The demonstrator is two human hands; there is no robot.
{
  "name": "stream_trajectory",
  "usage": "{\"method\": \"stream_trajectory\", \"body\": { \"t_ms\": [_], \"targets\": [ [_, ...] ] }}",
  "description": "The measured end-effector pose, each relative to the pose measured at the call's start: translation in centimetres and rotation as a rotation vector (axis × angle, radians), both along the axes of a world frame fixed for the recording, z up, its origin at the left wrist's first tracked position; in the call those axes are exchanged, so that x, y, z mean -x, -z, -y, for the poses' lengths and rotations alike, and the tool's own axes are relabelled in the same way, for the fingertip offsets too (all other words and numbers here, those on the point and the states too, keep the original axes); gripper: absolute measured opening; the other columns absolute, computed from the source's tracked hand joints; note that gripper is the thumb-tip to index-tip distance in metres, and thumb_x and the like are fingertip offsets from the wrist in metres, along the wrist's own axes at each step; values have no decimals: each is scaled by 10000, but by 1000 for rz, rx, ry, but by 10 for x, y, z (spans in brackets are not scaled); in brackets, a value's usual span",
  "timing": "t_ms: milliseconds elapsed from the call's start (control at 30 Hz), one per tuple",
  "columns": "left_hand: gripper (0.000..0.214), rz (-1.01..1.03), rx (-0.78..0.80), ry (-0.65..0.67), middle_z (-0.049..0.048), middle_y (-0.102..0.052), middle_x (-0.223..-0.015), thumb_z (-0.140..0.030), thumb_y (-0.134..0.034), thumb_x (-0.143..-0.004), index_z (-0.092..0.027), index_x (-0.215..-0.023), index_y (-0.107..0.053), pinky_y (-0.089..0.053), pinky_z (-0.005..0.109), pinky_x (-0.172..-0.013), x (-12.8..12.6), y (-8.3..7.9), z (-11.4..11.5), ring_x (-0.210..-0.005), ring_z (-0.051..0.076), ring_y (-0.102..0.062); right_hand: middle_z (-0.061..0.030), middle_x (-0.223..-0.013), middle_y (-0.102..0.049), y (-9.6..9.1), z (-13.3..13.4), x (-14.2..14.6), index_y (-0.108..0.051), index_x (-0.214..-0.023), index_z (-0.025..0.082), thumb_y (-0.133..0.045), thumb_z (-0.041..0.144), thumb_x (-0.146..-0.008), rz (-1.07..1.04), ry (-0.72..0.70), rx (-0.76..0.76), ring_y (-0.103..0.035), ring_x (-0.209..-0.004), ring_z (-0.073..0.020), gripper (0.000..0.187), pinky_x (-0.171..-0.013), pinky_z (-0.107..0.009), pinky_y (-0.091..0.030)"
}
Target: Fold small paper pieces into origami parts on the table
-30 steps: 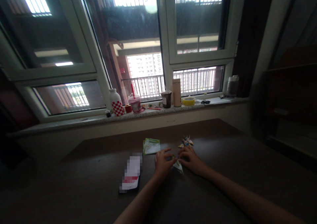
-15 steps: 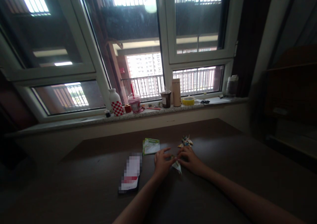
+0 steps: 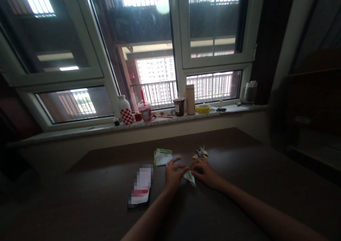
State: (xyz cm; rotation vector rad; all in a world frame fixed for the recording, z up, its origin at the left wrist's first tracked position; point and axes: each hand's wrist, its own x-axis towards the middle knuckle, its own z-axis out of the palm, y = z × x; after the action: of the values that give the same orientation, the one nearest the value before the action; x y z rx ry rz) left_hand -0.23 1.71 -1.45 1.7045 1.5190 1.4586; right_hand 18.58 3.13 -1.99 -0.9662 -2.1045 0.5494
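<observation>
The paper (image 3: pixel 189 179) is just below the middle of the frame, a bit to the right. It is small and pale with a bit of green, and it comes to a point at its lower end. Its top is partly hidden by fingers. The left hand (image 3: pixel 173 175) is at its upper left, with fingertips touching the top edge and the other fingers spread. The right hand (image 3: pixel 204 170) is at its upper right, with fingers bent in close to the same edge. I cannot tell if either hand pinches the paper or only presses on it.

Some folding looks done, since the paper has a pointed shape. It does not look finished to me, because both hands are at it, but I cannot count the folds left.

Just above the right hand is a small pile (image 3: pixel 199 152) of bright, spiky bits. They may be folded paper too, but they are too small to be sure. Up and left of the left hand lie flat green and white sheets (image 3: pixel 163 157), which do not look folded. A phone (image 3: pixel 141 186) with a blurred screen lies left of the left hand. All of these rest on the dark table (image 3: pixel 210 221).

Farther up, the sill (image 3: pixel 98 128) holds a checked bottle (image 3: pixel 125 111), drink cups, yellow tape (image 3: pixel 203 108) and scissors (image 3: pixel 221 110).
</observation>
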Motion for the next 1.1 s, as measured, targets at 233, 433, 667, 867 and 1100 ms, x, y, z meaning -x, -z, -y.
{"method": "stream_trajectory", "body": {
  "t_ms": [233, 433, 667, 867, 1100],
  "targets": [
    [85, -45, 11, -6, 58, -669, -1196, -326, -729, -713, -261, -682, -774, -324, 489, -1084, -3, -1, 2, -1198, 290, -499, -60, -999, -627, -1, 0, 0, -674, -829, 206, -641, 300, -852, 7, 14, 18, -499, -1081, -236, 103, -1007, -399, -367],
    [66, -28, 9, -51, 71, -647, -1211, -319, -761, -674, -257, -682, -779, -337, 463, -1075, -1, -4, 3, -1215, 299, -484, -55, -993, -635, 0, 0, -1, -679, -812, 210, -650, 287, -841, 1, -2, 8, -496, -1089, -234, 87, -1010, -402, -368],
    [126, 19, 22, -80, 75, -657, -1176, -355, -725, -706, -242, -674, -773, -320, 471, -1095, 1, -7, 2, -1197, 296, -495, -62, -1004, -628, 0, 1, -1, -675, -763, 206, -654, 260, -819, -14, 22, 11, -518, -1064, -235, 81, -998, -419, -393],
    [105, 13, 25, -32, 79, -648, -1215, -337, -752, -691, -240, -715, -782, -317, 459, -1110, -2, -6, 2, -1228, 293, -477, -68, -1008, -620, 0, 0, -1, -669, -759, 212, -637, 307, -828, -22, 49, 27, -515, -1080, -251, 122, -1011, -454, -391],
    [17, -44, 51, 6, 66, -628, -1251, -252, -778, -668, -243, -682, -776, -318, 476, -1113, -4, -7, 4, -1256, 295, -455, -70, -1034, -614, 1, -1, -1, -683, -848, 213, -659, 338, -835, -60, 55, -9, -508, -1094, -245, 129, -1015, -439, -385]
  ]
}}
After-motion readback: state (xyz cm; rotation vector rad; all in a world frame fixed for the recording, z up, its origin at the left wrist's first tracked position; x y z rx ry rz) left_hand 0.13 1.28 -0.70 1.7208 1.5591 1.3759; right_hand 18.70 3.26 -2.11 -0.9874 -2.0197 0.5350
